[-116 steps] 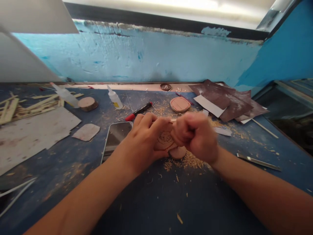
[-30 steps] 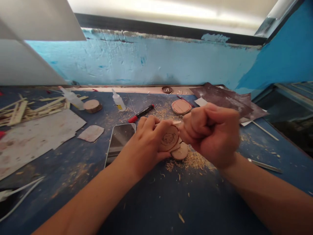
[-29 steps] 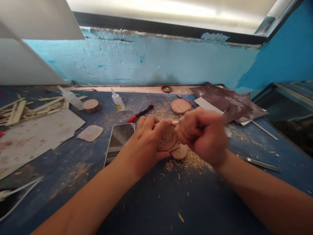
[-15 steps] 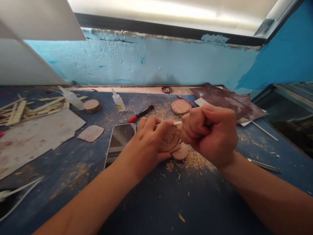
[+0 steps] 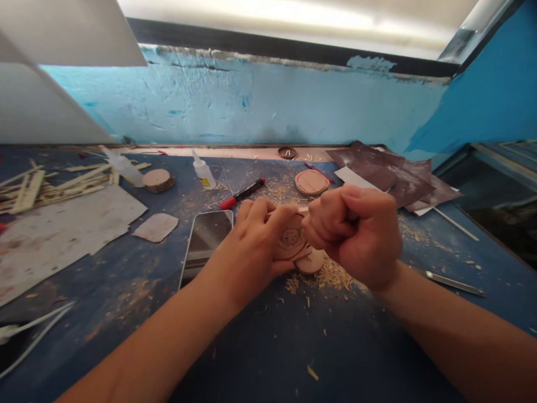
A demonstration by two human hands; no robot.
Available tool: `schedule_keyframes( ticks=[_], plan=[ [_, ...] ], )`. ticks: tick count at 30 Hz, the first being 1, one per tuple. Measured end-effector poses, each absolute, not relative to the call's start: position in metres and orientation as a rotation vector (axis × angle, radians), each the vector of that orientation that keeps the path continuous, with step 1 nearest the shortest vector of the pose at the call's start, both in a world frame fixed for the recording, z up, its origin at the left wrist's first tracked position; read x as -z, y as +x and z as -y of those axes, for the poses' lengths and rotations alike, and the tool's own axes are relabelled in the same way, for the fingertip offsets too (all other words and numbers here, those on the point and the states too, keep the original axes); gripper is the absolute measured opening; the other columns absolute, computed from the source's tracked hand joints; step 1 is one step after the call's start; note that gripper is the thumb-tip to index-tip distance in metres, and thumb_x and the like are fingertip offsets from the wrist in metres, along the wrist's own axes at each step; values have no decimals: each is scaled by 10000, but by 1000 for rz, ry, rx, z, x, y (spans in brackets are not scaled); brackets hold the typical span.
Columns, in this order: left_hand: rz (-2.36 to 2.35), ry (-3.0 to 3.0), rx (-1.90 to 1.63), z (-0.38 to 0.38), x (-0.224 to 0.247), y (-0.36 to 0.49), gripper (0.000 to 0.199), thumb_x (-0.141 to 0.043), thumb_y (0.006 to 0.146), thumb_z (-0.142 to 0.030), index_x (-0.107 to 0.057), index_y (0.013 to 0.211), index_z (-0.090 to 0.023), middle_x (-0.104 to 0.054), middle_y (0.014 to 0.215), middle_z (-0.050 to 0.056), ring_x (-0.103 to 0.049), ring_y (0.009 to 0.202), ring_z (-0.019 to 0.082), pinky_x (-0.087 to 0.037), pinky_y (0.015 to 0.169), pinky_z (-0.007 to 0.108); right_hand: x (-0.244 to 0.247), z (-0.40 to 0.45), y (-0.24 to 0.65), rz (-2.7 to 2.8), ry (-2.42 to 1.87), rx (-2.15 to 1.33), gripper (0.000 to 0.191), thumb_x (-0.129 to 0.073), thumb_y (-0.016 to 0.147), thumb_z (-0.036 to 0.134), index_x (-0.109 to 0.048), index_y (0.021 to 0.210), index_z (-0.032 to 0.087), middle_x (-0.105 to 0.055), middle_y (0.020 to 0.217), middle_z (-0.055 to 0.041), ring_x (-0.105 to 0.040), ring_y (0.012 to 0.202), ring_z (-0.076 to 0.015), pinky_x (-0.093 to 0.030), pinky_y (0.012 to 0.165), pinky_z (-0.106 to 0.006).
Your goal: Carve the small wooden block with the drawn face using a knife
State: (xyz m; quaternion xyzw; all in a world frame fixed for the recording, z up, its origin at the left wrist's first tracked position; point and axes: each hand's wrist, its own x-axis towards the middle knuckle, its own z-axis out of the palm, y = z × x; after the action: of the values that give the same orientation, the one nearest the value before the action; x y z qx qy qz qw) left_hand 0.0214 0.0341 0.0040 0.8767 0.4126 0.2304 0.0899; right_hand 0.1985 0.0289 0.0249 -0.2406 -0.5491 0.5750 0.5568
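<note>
My left hand grips a round wooden disc that bears a drawn figure, with fingers over its top edge and thumb at its lower edge. Directly right of the disc, my right hand is closed in a fist against it. Whatever this fist holds is hidden; a thin pale strip shows between the two hands. Below the drawn disc lies a smaller plain wooden disc, partly covered, beside a heap of wood shavings.
A phone lies left of my left hand. Behind are a red-and-black marker, a glue bottle, another disc and brown sandpaper sheets. Wood strips lie at left, a metal blade at right.
My right fist has shifted slightly left over the disc. My left hand and the disc stay nearly where they were.
</note>
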Motion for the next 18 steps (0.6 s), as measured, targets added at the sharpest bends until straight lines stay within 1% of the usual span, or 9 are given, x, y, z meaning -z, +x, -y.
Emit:
schedule_keyframes(
  ticks=[2, 5, 7, 10, 14, 18],
  plan=[
    [-1242, 2608, -685, -34, -4, 21, 669, -885, 778, -289, -459, 1293, -319, -486, 1156, 42, -483, 1133, 299, -488, 1023, 521, -24, -28, 199, 1305, -608, -1346, 473, -471, 992, 315, -401, 532, 226, -293, 509, 53, -292, 446, -104, -242, 446, -283],
    [-1253, 2611, -673, -35, -3, 21, 684, -888, 778, -302, -453, 1306, -327, -489, 1168, 50, -485, 1148, 311, -478, 1036, 545, -26, -26, 200, 1286, -599, -1339, 480, -467, 984, 305, -392, 517, 225, -277, 502, 56, -264, 443, -103, -245, 445, -283],
    [-1238, 2629, -679, -35, -3, 21, 697, -882, 788, -305, -445, 1330, -322, -494, 1172, 55, -486, 1147, 311, -477, 1035, 544, -27, -26, 200, 1259, -566, -1336, 473, -454, 974, 297, -369, 514, 227, -262, 502, 58, -252, 445, -104, -252, 447, -279],
    [-1244, 2624, -696, -36, -2, 21, 744, -898, 762, -282, -445, 1350, -326, -496, 1174, 53, -480, 1145, 311, -483, 1025, 538, -26, -27, 198, 1261, -556, -1367, 473, -460, 979, 298, -393, 516, 227, -281, 499, 55, -257, 446, -104, -234, 437, -278],
    [-1243, 2607, -681, -36, -2, 21, 683, -871, 787, -297, -461, 1333, -319, -493, 1173, 53, -488, 1141, 313, -487, 1017, 539, -20, -28, 197, 1286, -547, -1386, 461, -481, 975, 306, -390, 529, 233, -293, 504, 56, -267, 446, -107, -224, 435, -283],
    [-1251, 2605, -672, -36, -3, 20, 737, -882, 767, -289, -448, 1362, -313, -495, 1185, 57, -485, 1156, 318, -482, 1036, 538, -19, -29, 201, 1323, -570, -1381, 478, -500, 989, 308, -410, 527, 230, -290, 512, 56, -259, 448, -106, -222, 445, -294]
  ],
)
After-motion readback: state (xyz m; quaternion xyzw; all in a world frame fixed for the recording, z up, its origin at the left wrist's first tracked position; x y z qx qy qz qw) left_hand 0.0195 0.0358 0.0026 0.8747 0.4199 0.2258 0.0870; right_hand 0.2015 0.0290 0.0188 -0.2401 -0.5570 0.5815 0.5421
